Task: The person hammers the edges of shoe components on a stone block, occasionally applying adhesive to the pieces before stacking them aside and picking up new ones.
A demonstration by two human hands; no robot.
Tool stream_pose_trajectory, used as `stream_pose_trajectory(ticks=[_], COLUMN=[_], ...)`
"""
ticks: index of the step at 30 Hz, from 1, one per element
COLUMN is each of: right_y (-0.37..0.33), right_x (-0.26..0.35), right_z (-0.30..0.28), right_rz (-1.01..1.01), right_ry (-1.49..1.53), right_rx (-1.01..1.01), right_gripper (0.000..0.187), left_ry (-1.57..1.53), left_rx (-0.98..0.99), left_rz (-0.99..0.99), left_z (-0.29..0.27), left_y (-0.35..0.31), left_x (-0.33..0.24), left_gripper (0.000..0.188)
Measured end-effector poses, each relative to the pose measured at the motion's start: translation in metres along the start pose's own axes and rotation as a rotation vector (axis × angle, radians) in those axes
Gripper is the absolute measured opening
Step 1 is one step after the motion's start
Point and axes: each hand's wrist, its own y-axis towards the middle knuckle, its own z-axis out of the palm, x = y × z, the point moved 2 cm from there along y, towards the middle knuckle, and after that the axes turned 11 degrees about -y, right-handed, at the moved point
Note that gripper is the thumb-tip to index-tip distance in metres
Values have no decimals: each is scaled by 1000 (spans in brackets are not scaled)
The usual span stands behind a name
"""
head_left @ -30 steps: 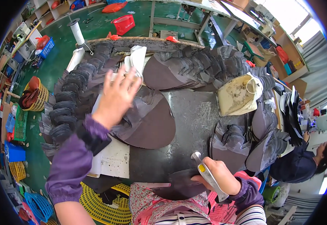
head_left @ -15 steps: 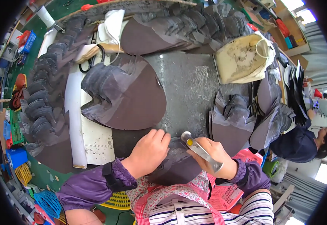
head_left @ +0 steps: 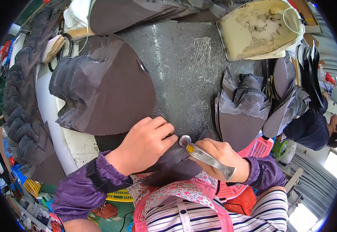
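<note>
My right hand [head_left: 230, 154] is closed around a metal hammer [head_left: 213, 159], its round face pointing toward my left fingers and its flared end toward my right wrist. A yellow spot shows in the hammer head. In front of my apron lies a dark sheet piece [head_left: 180, 168] with a greyish band. My left hand [head_left: 147, 143] curls over the left upper edge of that piece, thumb and fingertips pinched on it and partly hidden. The hammer face sits just right of those fingertips, at the piece's upper edge; whether it touches cannot be made out.
A fanned stack of brown-black pieces [head_left: 118, 92] lies at left on the dark worktop [head_left: 176, 77]. Another stack [head_left: 240, 120] stands at right, below a stained cream container [head_left: 257, 31]. A pink basket [head_left: 259, 149] is beside my right arm. Another person [head_left: 311, 125] is at far right.
My view has shifted lower and closer to the worktop. My left fingers and the hammer face have come nearer each other, and the dark piece is now tilted and partly folded under my hands.
</note>
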Motion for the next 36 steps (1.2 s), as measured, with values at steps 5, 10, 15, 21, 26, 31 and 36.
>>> stream_pose_trajectory(ticks=[5, 10, 15, 21, 26, 31, 36], right_y=[-1, 5, 8, 7, 15, 13, 18], right_x=[-3, -3, -3, -4, -4, -2, 2], right_z=[0, 2, -1, -1, -2, -1, -5], right_rz=[73, 31, 19, 33, 20, 33, 23], right_ry=[75, 18, -8, -1, 30, -2, -16], right_rx=[86, 47, 39, 65, 79, 114, 144], right_gripper=[39, 32, 28, 30, 35, 40, 40], left_ry=[182, 253, 66, 132, 268, 79, 106], left_rx=[21, -11, -124, -131, -116, -282, -253], left_rz=[181, 233, 15, 115, 142, -60, -22], left_z=[-3, 1, 8, 14, 20, 20, 25], left_y=[-2, -5, -13, -19, -20, -30, -35], left_x=[4, 4, 3, -7, -14, -11, -20], left_gripper=[20, 24, 27, 25, 26, 30, 28])
